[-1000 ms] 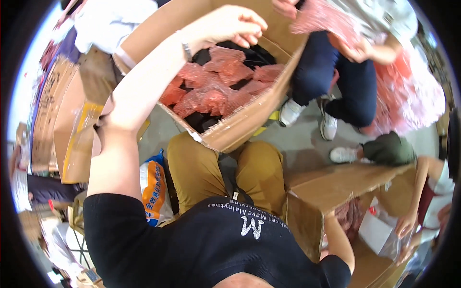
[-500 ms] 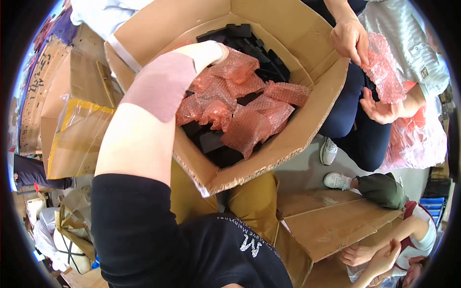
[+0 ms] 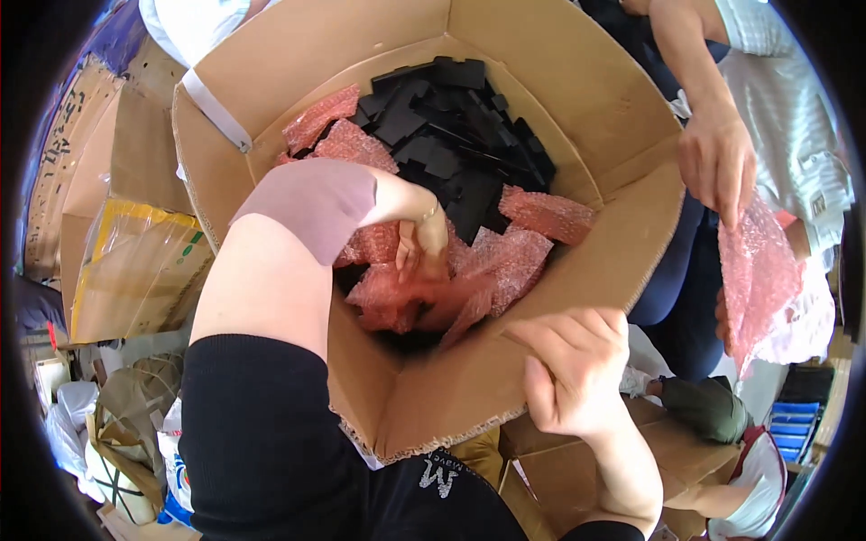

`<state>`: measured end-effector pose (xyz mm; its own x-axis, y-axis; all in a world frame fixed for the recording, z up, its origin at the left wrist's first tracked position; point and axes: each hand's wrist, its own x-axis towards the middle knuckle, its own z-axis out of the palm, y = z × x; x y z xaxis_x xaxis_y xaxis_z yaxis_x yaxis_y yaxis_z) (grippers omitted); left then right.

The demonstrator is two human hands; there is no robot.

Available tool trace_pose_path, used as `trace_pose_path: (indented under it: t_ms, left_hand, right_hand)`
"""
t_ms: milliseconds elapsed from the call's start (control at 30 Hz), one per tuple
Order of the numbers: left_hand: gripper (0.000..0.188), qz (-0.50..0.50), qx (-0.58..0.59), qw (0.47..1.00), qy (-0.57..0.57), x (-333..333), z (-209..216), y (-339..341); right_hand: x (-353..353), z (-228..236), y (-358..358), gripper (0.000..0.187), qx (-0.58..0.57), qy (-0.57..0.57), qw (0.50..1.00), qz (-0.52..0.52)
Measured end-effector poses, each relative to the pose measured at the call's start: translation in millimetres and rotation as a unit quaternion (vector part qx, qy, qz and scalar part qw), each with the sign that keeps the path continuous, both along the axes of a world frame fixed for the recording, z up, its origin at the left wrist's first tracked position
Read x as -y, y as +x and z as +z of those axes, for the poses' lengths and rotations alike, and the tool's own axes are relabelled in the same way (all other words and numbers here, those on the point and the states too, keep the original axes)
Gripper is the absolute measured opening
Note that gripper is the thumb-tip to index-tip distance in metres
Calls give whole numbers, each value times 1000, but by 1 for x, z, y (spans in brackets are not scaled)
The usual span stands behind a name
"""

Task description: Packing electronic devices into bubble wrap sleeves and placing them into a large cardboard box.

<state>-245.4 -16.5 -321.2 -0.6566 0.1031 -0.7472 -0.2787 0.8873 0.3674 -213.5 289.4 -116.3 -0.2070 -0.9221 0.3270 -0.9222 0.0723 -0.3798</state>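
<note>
My left hand (image 3: 424, 251) reaches down inside a large open cardboard box (image 3: 622, 234), its fingers closed on a pink bubble-wrap bag (image 3: 433, 298) that is smeared by motion. Around it lie more pink bubble-wrap pieces (image 3: 510, 257) and a heap of flat black parts (image 3: 451, 126). Over the near right wall of the box hangs my right hand (image 3: 577, 370), thumb and forefinger apart, with nothing visible in it. Its fingertips are blurred and point left, toward the inside of the box.
At right a co-worker's hand (image 3: 717, 162) holds up a pink bubble-wrap bag (image 3: 758, 279). Another person (image 3: 749, 487) sits at lower right beside a cardboard box (image 3: 550, 460). A taped carton (image 3: 135, 261) stands at left, above plastic and paper bags (image 3: 135, 406).
My left hand has come nearer within the box, uncovering more black parts. My right hand has come into view over the near right wall. The co-worker's bubble wrap has shifted lower.
</note>
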Motion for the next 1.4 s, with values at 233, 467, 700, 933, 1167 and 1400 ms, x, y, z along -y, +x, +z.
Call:
trace_pose_path:
  t_ms: [233,467,700,933,1167,1400]
  left_hand:
    - [25,-262,-317,793,-450,30,-24,-47]
    - [31,-238,-239,818,-466,18,-49,-95]
    - [15,-209,-406,832,-315,19,34,-85]
    - [13,-278,-462,838,-84,-52,237,35]
    - [17,-186,-458,855,160,-69,258,70]
    - [68,-82,-82,977,-181,-18,67,43]
  right_hand:
    - [2,-5,-3,24,15,-5,1000,-17]
    - [-10,-7,-1,24,14,-15,999,-25]
    - [-1,-7,-3,27,16,-29,999,-6]
    - [18,-2,3,73,140,-177,955,-195]
    - [32,-6,0,19,13,-79,957,-279]
    - [44,-7,8,19,1,-80,937,-339]
